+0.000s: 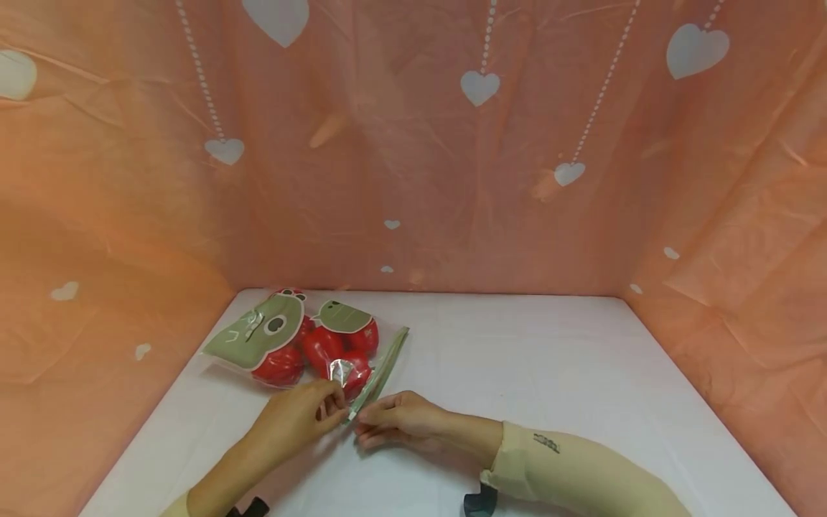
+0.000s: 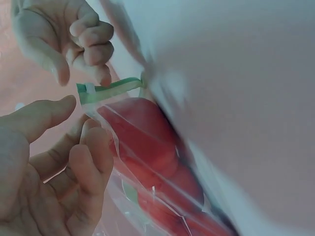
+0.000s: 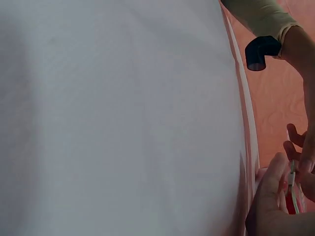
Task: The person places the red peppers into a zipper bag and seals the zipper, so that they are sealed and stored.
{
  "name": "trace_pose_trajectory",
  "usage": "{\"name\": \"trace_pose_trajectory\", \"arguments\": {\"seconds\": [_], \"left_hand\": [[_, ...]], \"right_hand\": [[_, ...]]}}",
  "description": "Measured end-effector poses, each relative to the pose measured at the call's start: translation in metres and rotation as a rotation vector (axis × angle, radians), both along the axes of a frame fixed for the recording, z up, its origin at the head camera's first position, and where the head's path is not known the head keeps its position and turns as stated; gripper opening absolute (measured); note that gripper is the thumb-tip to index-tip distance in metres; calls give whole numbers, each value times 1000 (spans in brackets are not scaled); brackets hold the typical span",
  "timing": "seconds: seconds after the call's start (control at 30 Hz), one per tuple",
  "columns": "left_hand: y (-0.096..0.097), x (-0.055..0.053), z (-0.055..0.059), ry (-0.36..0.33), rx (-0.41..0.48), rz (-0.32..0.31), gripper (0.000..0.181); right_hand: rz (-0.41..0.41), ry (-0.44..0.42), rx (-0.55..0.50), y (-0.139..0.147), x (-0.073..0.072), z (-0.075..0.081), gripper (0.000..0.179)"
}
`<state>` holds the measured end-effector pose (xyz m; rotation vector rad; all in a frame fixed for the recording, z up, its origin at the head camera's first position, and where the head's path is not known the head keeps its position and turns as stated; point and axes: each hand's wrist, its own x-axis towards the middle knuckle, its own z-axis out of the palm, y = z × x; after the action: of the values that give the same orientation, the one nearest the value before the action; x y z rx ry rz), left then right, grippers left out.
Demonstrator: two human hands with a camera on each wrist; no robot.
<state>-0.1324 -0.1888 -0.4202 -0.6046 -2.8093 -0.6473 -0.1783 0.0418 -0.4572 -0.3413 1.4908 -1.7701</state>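
A clear zip bag [image 1: 381, 373] with a green cartoon print lies on the table at the left, filled with red rounded things [image 1: 323, 348] whose kind I cannot tell. Its green zip strip [image 2: 118, 86] runs along the right side, with a small white slider [image 2: 90, 88] at the near end. At that corner my left hand [image 1: 300, 413] holds the bag's edge between thumb and curled fingers. Just right of the same corner is my right hand [image 1: 403, 420], its fingers loosely bent and close to the strip. Whether they touch it I cannot tell.
The white table [image 1: 517, 359] extends right of the bag. Orange sheets with pale hearts [image 1: 480, 87] hang behind and at both sides. A dark curved piece [image 3: 263, 51] sits below the left sleeve cuff.
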Motion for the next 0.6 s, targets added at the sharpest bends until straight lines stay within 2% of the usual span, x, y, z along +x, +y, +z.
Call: {"name": "trace_pose_trajectory", "arguments": {"seconds": [0.1,0.27,0.6], "left_hand": [[1,1,-3,28,-13,-2,17],[1,3,-3,48,-24,10,19],[2,5,-5,59,-46,57,21]], "right_hand": [[14,-14,-6,-4,0,-2,31],[-10,-21,-4,-10,0,-5,28],[-66,32,-16,-17,-5,-7,21]]}}
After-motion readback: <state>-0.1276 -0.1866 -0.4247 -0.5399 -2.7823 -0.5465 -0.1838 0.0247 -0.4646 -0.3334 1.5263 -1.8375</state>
